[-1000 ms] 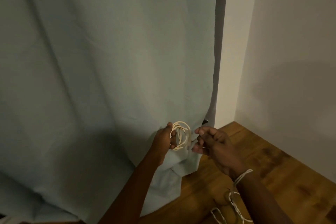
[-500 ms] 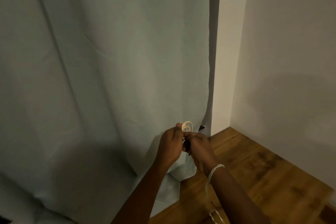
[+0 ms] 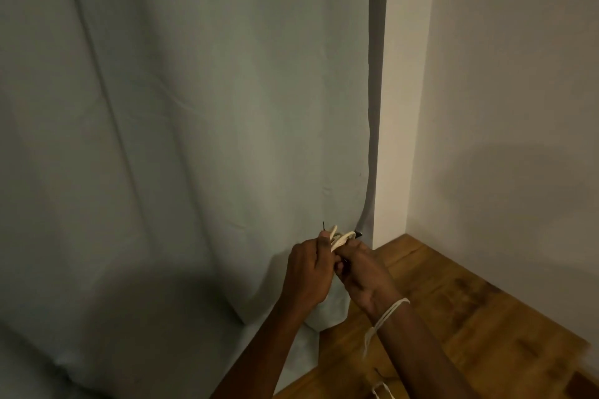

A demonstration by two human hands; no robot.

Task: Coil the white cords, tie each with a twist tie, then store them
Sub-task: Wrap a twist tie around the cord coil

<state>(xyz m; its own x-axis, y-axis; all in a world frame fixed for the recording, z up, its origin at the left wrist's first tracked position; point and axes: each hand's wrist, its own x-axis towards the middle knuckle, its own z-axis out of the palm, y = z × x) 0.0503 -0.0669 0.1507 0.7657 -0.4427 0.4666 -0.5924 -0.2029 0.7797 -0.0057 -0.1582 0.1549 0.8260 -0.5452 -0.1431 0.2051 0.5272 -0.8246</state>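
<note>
The white cord [image 3: 340,238] is a small, cream-coloured bundle of tight loops, held up in the air between both hands in front of the hanging grey-green curtain [image 3: 194,139], with a thin dark twist tie [image 3: 323,225] poking up just beside it. The left hand [image 3: 309,272] has its fingers curled round the bundle with the thumb pressed against the loops, and the right hand [image 3: 364,274] pinches the coil from the other side, the two hands touching. More white cord [image 3: 387,314] is looped round the right wrist and trails down over the wooden floor [image 3: 470,317], with pale walls [image 3: 502,91] meeting in the corner behind.
</note>
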